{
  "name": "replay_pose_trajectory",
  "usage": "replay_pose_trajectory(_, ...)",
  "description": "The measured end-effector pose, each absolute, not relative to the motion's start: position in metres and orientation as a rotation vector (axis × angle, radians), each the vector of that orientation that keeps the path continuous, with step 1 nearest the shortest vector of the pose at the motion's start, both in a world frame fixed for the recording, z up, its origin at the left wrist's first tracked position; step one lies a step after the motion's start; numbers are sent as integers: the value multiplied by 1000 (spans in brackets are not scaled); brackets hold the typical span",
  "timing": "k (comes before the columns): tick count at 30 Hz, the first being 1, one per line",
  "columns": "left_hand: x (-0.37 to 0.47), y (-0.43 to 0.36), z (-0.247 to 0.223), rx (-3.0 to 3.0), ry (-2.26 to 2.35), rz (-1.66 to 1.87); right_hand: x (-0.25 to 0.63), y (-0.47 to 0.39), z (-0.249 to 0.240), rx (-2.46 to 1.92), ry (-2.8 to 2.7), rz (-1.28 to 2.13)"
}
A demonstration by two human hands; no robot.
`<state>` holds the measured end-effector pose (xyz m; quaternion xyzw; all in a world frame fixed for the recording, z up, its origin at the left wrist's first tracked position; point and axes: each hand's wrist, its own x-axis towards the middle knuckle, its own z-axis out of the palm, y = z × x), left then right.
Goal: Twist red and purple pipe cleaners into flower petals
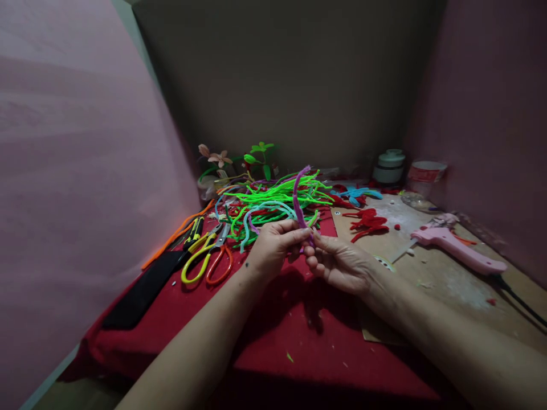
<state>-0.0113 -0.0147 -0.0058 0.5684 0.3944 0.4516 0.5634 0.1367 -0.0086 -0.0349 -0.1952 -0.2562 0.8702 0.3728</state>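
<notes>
A purple pipe cleaner piece [298,199] stands up between my two hands, curving slightly at its top, its lower end hidden by fingers. My left hand [277,245] pinches its lower part from the left. From the right, my right hand [339,262] holds the same piece with thumb and fingers, the fingertips of both hands close together. Just behind them lies a heap of bright green pipe cleaners [277,193], with a light blue one [248,219] curving in front of it.
Yellow-handled scissors [196,265], red-handled scissors [220,265] and a black strip [143,290] lie left on the red cloth [273,341]. On the right board [453,285] are red fuzzy pieces [368,223] and a pink glue gun [461,247] with its cord. Jars stand behind.
</notes>
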Motion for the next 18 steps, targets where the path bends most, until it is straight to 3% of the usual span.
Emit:
replay_pose_trajectory(7, -13, -12, -8, 1295, 968, 1057, 136, -9, -33, -505, -839, 2093)
replay_pose_trajectory(18, -8, -16, -5, 1435, 1088, 1092, 135, -15, -25, -889, -1160, 1832)
